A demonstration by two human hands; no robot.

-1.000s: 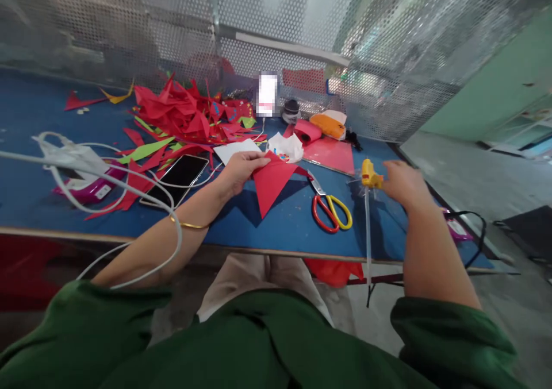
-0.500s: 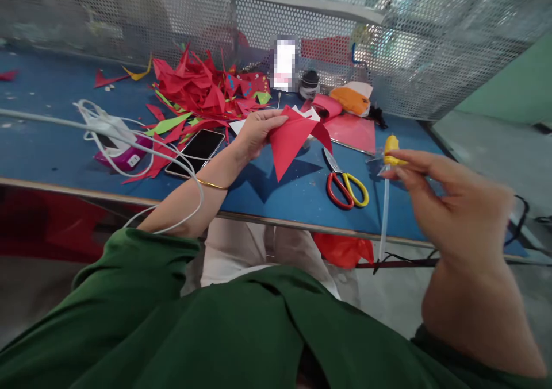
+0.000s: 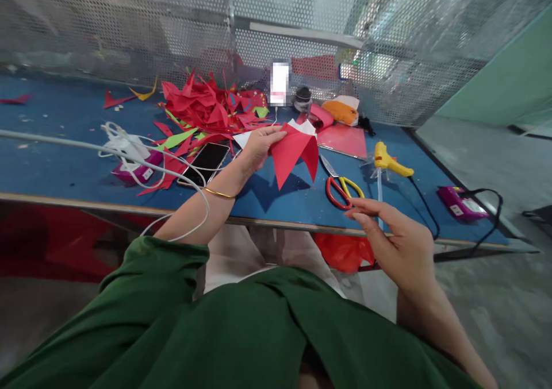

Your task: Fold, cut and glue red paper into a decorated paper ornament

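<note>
My left hand pinches a folded red paper piece above the table; two pointed flaps hang from it. White jagged-edged paper shows just behind its top edge. My right hand is in front of the table edge, thumb and forefinger slightly parted, with nothing visible between them. Its fingertips overlap the red handle of the scissors in view; whether they touch, I cannot tell. Farther right, a yellow glue gun rests on the table, a translucent glue stick running down from it.
Red paper scraps are heaped at the back left. A phone, a white cable and a purple power adapter lie to the left. Behind are a dark-lidded jar and a perforated metal screen. Another purple box sits far right.
My right hand has come off the glue gun and moved left and down to the scissors' handles. My left hand still holds the red paper. The view has shifted slightly.
</note>
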